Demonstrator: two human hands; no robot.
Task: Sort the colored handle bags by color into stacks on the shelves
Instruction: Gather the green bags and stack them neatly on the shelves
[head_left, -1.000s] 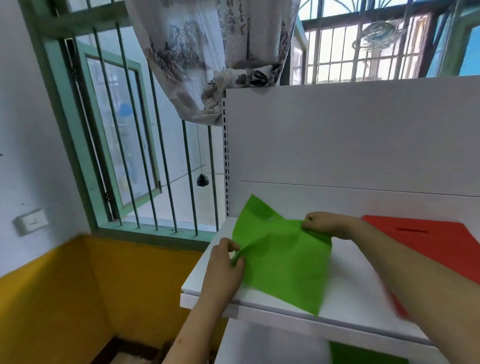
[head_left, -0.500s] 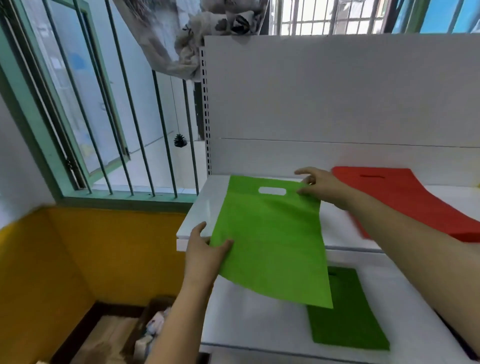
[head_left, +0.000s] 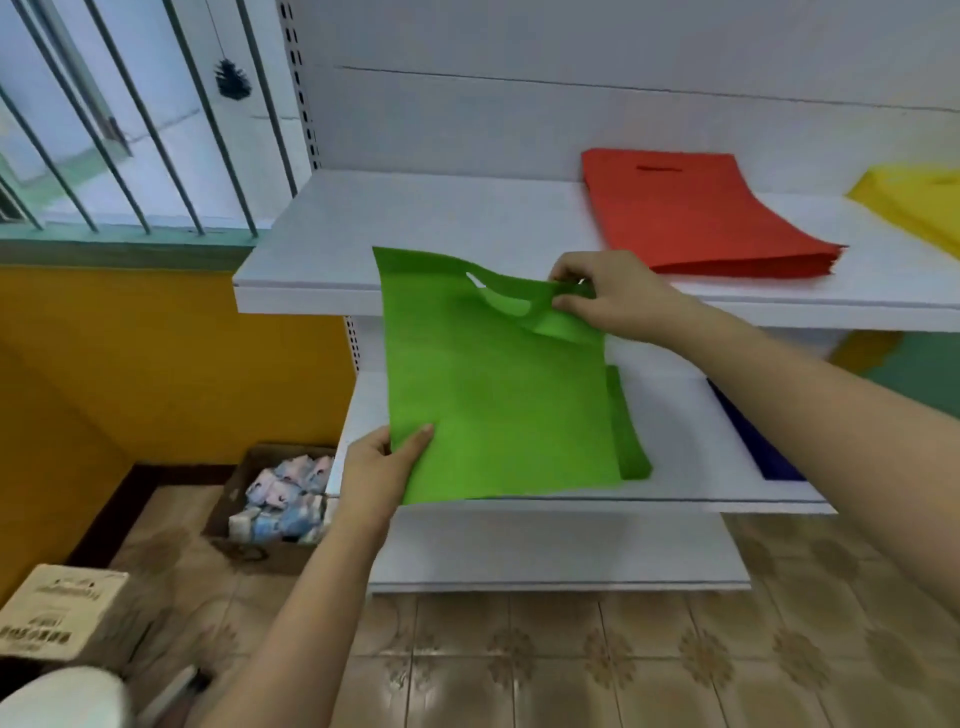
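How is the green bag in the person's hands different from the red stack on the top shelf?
The green bag is a single bag held up in front of the shelves; the red stack is several bags lying flat on the top shelf. The green bag is gripped by the left hand and right hand; nothing touches the red stack. Both have cut-out handles.

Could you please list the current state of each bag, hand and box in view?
Light green bag: held in the air by both hands, top edge folded.
Left hand: grips its lower corner.
Right hand: pinches its top edge.
Dark green bag: flat on the middle shelf.
Red stack: flat on the top shelf.
Cardboard box: open, full.
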